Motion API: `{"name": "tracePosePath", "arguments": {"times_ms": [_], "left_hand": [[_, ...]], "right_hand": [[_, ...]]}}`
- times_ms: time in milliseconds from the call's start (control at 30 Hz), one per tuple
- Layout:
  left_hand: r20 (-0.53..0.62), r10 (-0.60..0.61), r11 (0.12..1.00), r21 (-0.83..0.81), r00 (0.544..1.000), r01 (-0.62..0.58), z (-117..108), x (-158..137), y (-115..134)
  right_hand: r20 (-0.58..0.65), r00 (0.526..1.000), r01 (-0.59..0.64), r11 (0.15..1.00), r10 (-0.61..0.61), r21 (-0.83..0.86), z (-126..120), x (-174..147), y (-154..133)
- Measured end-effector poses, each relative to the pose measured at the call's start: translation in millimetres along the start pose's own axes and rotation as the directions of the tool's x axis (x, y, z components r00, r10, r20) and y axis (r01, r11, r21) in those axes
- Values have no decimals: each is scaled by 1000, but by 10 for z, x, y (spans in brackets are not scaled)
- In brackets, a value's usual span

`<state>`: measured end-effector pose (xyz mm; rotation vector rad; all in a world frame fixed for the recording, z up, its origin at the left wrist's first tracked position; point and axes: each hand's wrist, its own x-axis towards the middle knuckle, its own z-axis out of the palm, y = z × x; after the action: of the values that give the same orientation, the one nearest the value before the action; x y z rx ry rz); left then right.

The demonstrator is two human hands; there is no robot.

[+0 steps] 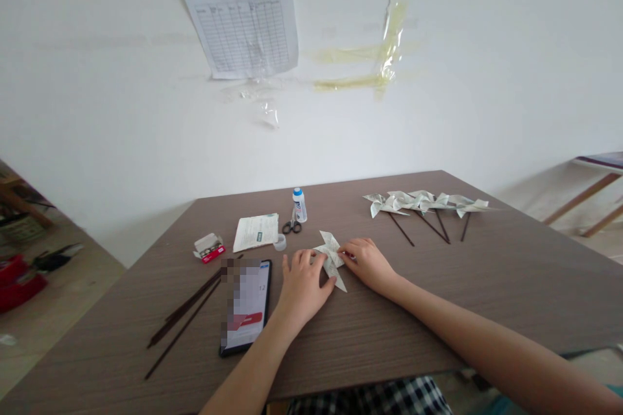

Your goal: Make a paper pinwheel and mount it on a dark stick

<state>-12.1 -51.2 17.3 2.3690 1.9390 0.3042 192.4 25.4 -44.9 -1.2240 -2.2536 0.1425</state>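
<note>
A paper pinwheel (pixel 333 258) folded from printed paper lies on the brown table (pixel 438 324) between my hands. My left hand (pixel 302 288) is at its left side, with index finger and thumb on the paper and the other fingers curved over the table. From the right, my right hand (pixel 368 264) pinches near the pinwheel's middle; whether something small is under those fingertips is hidden. Nearest beyond my left hand are a small clear round lid or tape roll (pixel 280 242) and dark-handled scissors (pixel 293 226), their blades against a white glue bottle (pixel 300 205) with a blue cap.
Several finished pinwheels (pixel 423 201) on dark sticks lie at the back right. Printed paper squares (pixel 256 232) and a small red-and-white box (pixel 209 248) are at the back left. A phone (pixel 247 308) and loose dark sticks (pixel 187 305) lie left of my forearm. Behind rises a wall (pixel 146 110).
</note>
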Motion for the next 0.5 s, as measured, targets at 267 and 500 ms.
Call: {"name": "tracePosePath", "arguments": {"times_ms": [267, 500], "left_hand": [[0, -15, 999, -29, 1000, 15, 22, 13, 51], [29, -18, 1000, -7, 999, 18, 42, 43, 51]], "right_hand": [[21, 1000, -9, 1000, 10, -13, 35, 13, 13], [30, 999, -23, 1000, 23, 4, 54, 13, 21]]}}
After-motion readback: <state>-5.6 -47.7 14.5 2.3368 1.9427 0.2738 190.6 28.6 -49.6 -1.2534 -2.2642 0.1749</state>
